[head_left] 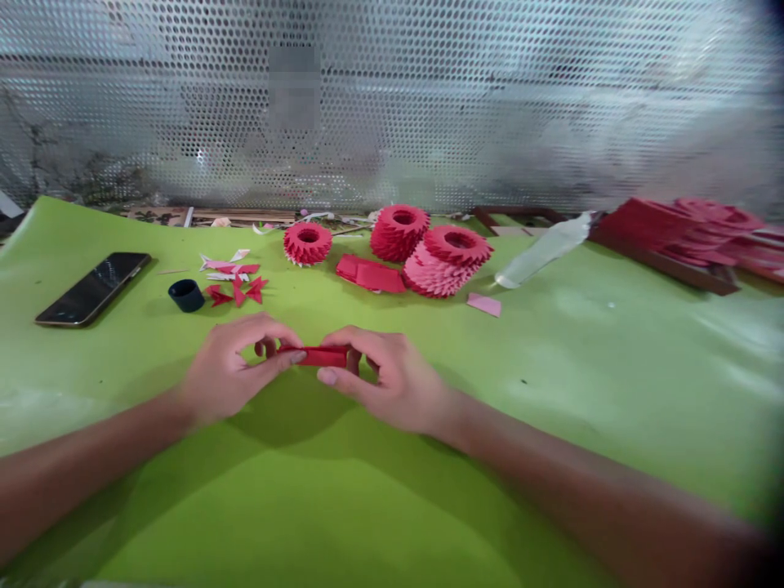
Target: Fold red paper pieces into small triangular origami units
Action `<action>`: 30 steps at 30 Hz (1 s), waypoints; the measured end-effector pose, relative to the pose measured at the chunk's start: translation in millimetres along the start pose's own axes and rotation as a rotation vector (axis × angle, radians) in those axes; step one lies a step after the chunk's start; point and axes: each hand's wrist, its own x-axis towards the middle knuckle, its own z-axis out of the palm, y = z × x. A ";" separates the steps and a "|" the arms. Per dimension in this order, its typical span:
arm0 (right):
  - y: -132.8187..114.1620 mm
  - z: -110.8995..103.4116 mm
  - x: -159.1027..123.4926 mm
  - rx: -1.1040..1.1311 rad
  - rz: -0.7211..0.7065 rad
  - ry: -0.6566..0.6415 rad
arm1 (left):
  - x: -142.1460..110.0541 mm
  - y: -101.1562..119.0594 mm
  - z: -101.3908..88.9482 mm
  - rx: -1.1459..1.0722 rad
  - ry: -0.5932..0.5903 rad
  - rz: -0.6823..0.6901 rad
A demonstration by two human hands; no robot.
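Note:
Between my hands is a small strip of folded red paper (324, 357), held level above the green sheet (331, 490). My left hand (236, 363) pinches its left end between thumb and fingers. At the other end, the fingers of my right hand (392, 376) are behind and around the paper, with the thumb just below its front edge. Beyond my left hand lie several red and pink folded paper pieces (238, 290) beside a dark blue ring-shaped cap (186, 296). A stack of red paper slips (371, 274) lies beyond my right hand.
Behind are round modular paper pieces: a small red ring (307, 243), a red cylinder (399, 233) and a pink-and-red one (448, 261). A phone (93, 290) lies left. Right are a pink slip (483, 305), a clear bottle (544, 249) and a brown tray (667, 261) holding red paper.

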 end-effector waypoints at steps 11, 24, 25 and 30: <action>2.9 5.8 1.1 0.091 0.030 0.081 | -5.7 4.9 2.8 -0.067 -0.017 -0.115; 6.6 7.4 1.6 0.115 0.068 0.062 | -4.4 6.4 1.5 -0.019 0.024 -0.286; 6.9 7.6 1.5 0.120 0.074 0.060 | -4.2 6.9 1.5 -0.019 0.024 -0.293; 7.2 7.4 1.6 0.124 0.073 0.054 | -4.4 8.1 1.1 -0.031 0.034 -0.297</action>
